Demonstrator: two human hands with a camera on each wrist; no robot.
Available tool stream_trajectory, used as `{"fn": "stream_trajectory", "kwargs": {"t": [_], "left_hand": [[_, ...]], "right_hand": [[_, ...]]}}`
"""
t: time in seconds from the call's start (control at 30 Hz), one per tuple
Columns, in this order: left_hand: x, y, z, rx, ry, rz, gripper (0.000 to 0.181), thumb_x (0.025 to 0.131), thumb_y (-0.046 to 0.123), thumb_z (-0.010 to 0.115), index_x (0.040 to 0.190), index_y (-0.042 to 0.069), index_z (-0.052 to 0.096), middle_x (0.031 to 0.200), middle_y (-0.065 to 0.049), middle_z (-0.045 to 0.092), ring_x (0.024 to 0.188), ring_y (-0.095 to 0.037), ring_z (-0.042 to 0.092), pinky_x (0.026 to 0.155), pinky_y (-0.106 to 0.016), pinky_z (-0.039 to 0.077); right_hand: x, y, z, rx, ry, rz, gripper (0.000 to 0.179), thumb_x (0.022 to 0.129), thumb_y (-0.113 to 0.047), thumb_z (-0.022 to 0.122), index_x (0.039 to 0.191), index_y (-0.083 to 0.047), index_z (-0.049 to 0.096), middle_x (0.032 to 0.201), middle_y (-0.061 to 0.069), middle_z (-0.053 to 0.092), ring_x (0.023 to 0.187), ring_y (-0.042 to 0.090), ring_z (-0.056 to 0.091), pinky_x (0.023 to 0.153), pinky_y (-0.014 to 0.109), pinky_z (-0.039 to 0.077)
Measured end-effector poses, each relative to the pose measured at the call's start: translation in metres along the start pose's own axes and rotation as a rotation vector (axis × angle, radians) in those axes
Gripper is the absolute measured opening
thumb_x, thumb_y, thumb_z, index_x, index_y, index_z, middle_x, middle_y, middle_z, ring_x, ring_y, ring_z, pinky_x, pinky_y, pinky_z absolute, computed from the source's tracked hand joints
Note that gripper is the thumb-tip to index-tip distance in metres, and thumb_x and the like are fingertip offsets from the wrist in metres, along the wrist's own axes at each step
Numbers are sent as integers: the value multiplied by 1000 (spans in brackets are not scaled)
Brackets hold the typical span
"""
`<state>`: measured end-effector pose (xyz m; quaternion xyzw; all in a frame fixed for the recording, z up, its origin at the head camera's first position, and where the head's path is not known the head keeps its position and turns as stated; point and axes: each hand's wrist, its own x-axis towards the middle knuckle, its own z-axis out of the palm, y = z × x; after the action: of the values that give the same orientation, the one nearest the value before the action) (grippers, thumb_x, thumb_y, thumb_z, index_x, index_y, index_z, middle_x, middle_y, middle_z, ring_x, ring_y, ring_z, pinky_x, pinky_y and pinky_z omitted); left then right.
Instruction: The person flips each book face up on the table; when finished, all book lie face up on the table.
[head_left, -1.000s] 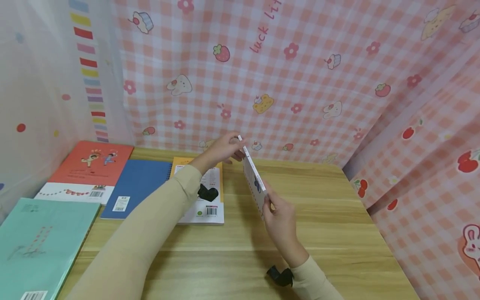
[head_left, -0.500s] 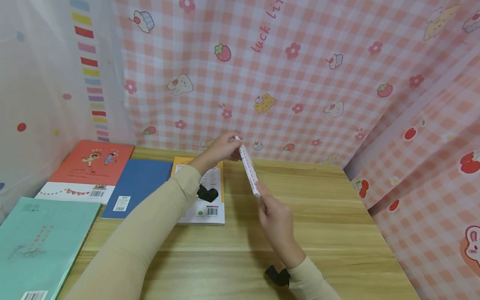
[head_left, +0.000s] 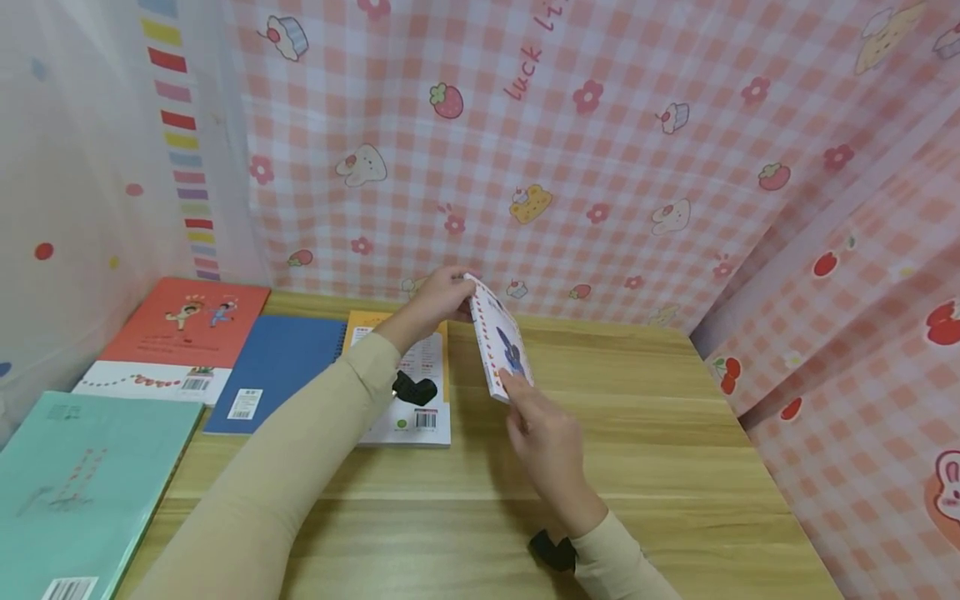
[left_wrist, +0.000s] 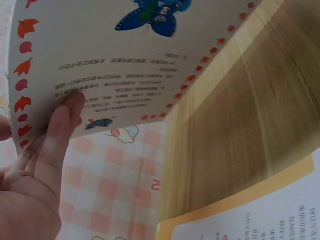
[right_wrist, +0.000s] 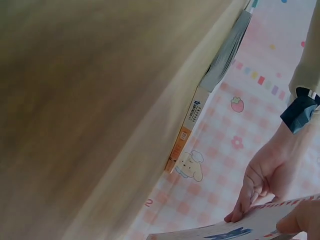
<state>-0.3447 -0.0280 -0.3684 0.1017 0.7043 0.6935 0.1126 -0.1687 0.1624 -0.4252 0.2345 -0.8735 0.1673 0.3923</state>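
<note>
A thin white book (head_left: 491, 329) with a red-orange border and a blue figure is held tilted above the table between both hands. At its far end, my left hand (head_left: 441, 302) pinches the edge; in the left wrist view, fingers of the left hand (left_wrist: 42, 170) lie against the printed face of the book (left_wrist: 115, 47). My right hand (head_left: 551, 446) grips the near end, its thumb (right_wrist: 300, 218) on the cover in the right wrist view. The right hand's other fingers are mostly hidden behind the book.
On the wooden table (head_left: 637, 467) lie a yellow-and-white book (head_left: 420, 425), a blue spiral notebook (head_left: 288, 350), a red-and-white book (head_left: 202, 333) and a teal book (head_left: 97, 475), all at the left. A checked curtain (head_left: 480, 167) hangs behind the table.
The book has turned from nearly edge-on, so its face with the blue figure now shows toward the head camera. Its near end and my right hand have shifted slightly left.
</note>
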Motion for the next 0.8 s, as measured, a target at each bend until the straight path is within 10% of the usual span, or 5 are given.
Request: {"fn": "stream_trajectory", "kwargs": {"t": [0.5, 0.8], "left_hand": [[-2, -13, -4, -235, 43, -36, 46, 97, 4, 47, 143, -2, 51, 103, -15, 64, 77, -19, 64, 73, -29, 59], [-7, -14, -8, -401, 43, -9, 51, 93, -4, 42, 144, -6, 48, 88, -13, 69, 64, -16, 67, 64, -27, 60]], "right_hand": [[1, 10, -3, 61, -73, -1, 55, 77, 0, 79, 129, -12, 69, 126, 7, 71, 101, 27, 73, 54, 32, 54], [0, 24, 0, 136, -119, 58, 61, 75, 3, 84, 132, -5, 64, 132, 13, 67, 117, 30, 66, 99, 40, 53]]}}
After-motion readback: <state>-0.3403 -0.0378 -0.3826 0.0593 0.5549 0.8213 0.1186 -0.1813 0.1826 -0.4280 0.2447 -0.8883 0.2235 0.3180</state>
